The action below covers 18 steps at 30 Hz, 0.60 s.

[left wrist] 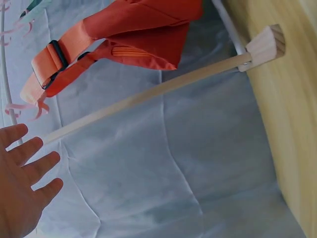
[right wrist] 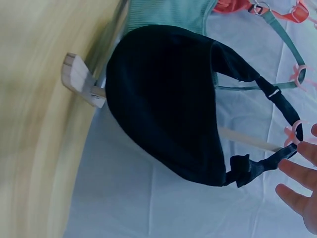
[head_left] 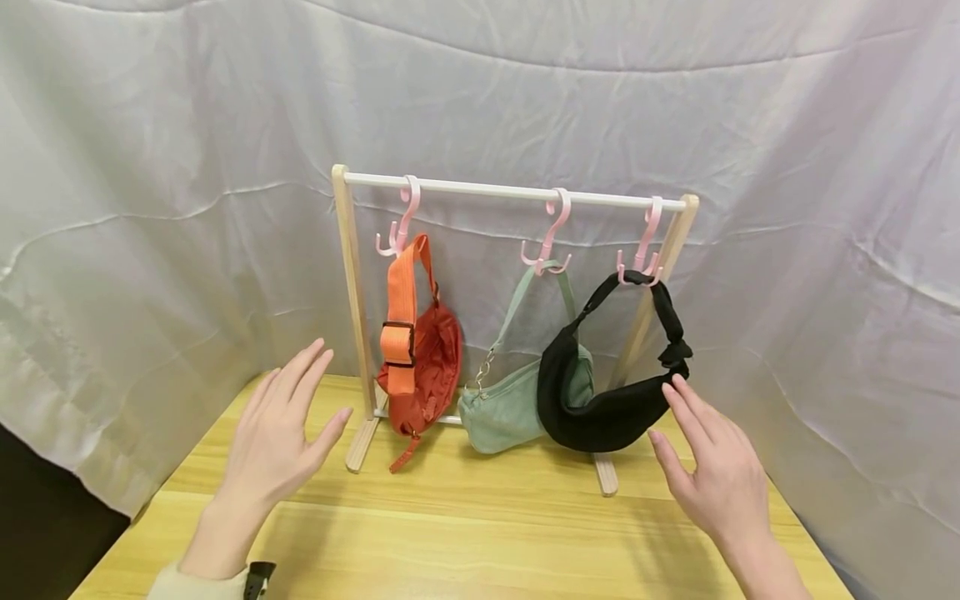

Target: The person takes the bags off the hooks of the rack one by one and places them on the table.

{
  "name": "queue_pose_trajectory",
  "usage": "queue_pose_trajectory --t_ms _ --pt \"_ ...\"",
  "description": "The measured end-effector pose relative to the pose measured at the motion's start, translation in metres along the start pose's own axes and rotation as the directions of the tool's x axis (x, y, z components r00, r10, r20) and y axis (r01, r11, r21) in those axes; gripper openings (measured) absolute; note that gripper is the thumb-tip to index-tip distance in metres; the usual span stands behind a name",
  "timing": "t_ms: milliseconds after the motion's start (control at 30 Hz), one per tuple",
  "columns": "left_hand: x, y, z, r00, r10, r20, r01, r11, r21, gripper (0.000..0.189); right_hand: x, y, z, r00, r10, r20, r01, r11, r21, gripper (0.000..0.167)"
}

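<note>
Head view: orange bag (head_left: 432,358) hangs beyond the unclenched, outstretched left hand (head_left: 277,429), black bag (head_left: 588,427) beyond the unclenched, outstretched right hand (head_left: 714,467).

Orange bag (head_left: 437,358), pale green bag (head_left: 504,412), black bag (head_left: 592,425), all hanging in a row, black overlapping green

This is a curtained-off tabletop nook, more like a staged booth than a furnished room. Pale grey, creased cloth curtain (head_left: 487,100) fills the upper frame and closes in both sides. A yellow wood-grained tabletop (head_left: 450,542) spans the lower frame. At centre, a pale wooden rack with white rods (head_left: 487,190) carries pink plastic hooks (head_left: 551,237) with an orange-red fabric bag (head_left: 438,354), a sage-green fabric bag (head_left: 502,421) and a black fabric bag (head_left: 562,417), much like a shop display. What building surrounds it cannot be told.
</note>
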<state>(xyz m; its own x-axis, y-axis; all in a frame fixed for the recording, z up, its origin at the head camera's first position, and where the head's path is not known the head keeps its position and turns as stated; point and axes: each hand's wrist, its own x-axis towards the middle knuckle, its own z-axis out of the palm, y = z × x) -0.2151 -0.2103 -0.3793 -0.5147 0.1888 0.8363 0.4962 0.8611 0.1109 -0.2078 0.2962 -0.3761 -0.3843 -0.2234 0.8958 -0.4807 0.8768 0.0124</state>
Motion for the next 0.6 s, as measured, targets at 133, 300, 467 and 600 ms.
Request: queue_pose_trajectory --t_ms 133,300,467,600 --pt "0.010 0.004 0.002 0.999 0.034 -0.031 -0.034 0.999 -0.007 0.074 0.007 -0.002 0.000 1.000 -0.003 0.004 0.003 1.000 0.006 0.062" --pt "0.024 0.007 0.004 0.997 0.058 -0.056 -0.060 0.998 -0.018 0.074 0.019 -0.006 0.001 1.000 -0.020 -0.022 0.020 0.999 0.032 0.061" --pt "0.038 0.010 0.006 0.995 0.076 -0.066 -0.079 0.996 -0.049 0.073 0.029 -0.011 0.001 1.000 -0.018 -0.007 0.018 0.998 0.055 0.063" --pt "0.045 0.011 0.006 0.993 0.087 -0.079 -0.091 0.994 -0.054 0.074 0.038 -0.015 0.005 0.999 -0.032 0.008 0.031 0.997 0.067 0.065"
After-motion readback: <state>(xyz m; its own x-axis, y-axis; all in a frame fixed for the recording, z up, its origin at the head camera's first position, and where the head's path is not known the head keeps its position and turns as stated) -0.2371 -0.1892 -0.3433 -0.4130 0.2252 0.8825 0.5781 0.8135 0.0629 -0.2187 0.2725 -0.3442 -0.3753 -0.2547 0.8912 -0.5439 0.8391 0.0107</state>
